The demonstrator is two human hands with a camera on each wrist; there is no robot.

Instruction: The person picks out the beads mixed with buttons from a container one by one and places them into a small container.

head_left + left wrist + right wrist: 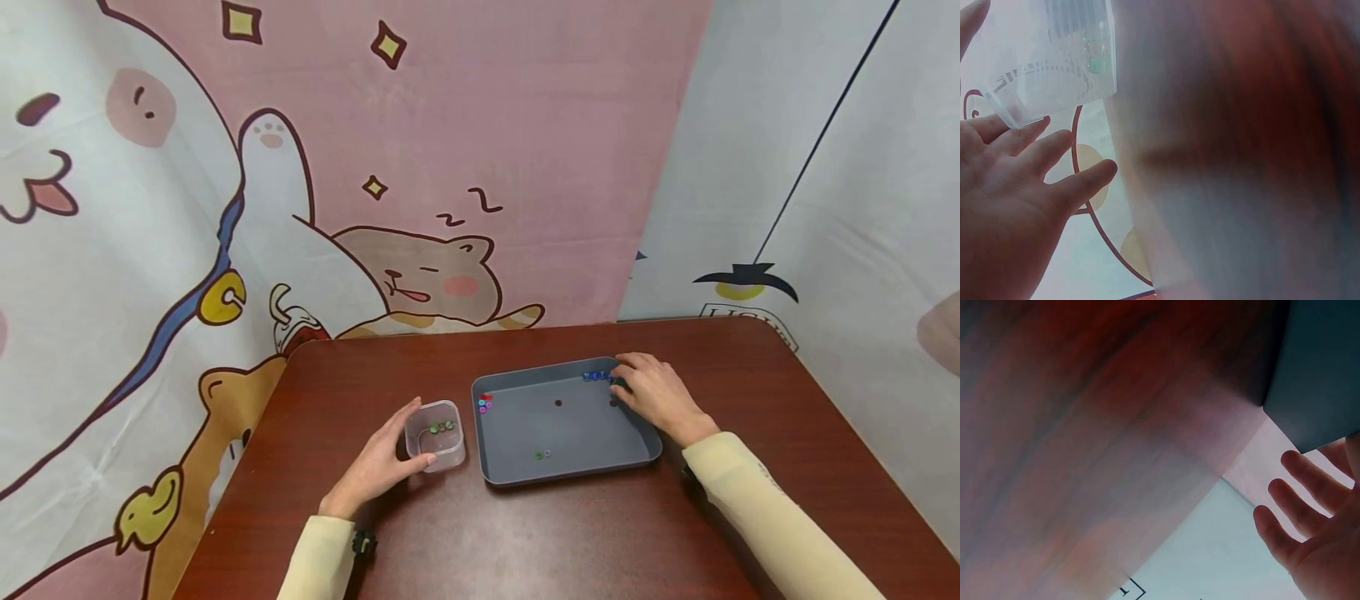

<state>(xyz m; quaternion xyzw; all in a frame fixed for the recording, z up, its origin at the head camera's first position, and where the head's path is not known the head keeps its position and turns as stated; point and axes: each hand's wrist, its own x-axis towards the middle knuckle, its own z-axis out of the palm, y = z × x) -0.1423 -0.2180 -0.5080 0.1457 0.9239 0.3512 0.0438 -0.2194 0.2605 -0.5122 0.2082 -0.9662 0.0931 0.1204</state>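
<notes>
My left hand (381,462) holds a small clear plastic container (446,457), thumb on the near side and fingers round its left side. Several green and brownish beads (442,427) show inside it. My right hand (660,398) reaches over the far right corner of a grey tray (570,463), its fingertips beside a row of blue beads (596,377). Three of its fingers (1300,509) spread outside the tray wall in the right wrist view; the thumb and index tips are hidden there. Whether they pinch a bead is too small to tell.
Red, pink and light blue beads (485,403) cluster at the tray's left side. A dark bead (558,402) lies mid-tray, and a green bead (538,455) near its front. The brown table (585,542) meets a printed cloth backdrop (525,167) behind.
</notes>
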